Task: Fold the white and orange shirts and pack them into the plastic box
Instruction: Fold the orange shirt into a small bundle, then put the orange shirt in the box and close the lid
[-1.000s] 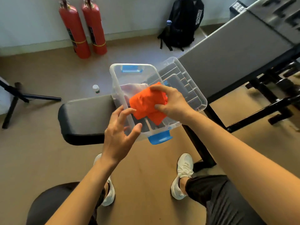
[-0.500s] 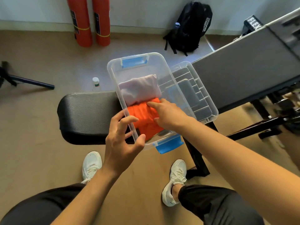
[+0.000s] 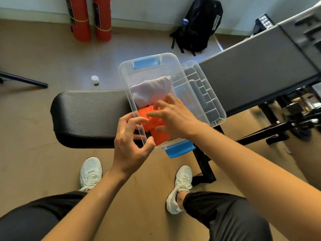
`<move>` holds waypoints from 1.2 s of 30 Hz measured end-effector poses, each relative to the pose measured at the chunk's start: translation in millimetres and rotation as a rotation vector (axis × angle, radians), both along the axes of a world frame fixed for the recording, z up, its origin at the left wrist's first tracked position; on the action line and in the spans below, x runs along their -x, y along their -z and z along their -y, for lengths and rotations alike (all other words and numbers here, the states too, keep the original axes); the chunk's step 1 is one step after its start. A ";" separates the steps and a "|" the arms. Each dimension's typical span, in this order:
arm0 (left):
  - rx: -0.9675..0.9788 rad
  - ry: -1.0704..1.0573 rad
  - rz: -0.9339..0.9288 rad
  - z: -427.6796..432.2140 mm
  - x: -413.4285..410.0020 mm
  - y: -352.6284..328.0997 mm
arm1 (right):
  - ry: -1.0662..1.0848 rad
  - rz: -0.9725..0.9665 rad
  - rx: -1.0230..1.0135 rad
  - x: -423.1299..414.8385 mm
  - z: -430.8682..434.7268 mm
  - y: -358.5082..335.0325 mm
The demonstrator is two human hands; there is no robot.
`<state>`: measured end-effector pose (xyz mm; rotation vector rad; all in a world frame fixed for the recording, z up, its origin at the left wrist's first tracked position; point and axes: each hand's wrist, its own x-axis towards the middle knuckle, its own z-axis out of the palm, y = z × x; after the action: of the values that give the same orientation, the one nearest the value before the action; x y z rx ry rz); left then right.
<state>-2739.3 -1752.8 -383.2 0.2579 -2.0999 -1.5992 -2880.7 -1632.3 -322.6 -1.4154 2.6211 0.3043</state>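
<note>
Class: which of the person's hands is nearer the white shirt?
Right. The right hand hovers over the plastic box, its fingers beside the white shirt's near edge; the left hand grips the box's left wall, farther off.

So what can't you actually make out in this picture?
Head view:
Most of the orange shirt hides under the right hand.
Unclear whether the left hand grips the plastic box.
The fire extinguishers are cut by the top edge.
The equipment at far right is blurred.
</note>
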 end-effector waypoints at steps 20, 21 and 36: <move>-0.160 -0.006 -0.050 7.1 5.6 -8.3 | 0.820 0.029 0.716 25.8 -78.5 -19.7; -0.155 -0.005 -0.054 6.5 5.6 -9.6 | 0.889 0.003 0.631 28.5 -86.4 -14.0; -0.049 0.013 -0.043 4.4 9.2 -13.0 | 1.259 0.381 0.805 34.4 -99.4 5.4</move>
<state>-2748.6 -1757.2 -370.2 0.2252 -2.0360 -1.6510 -2915.1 -1532.9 -328.1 0.3399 2.7328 -1.0941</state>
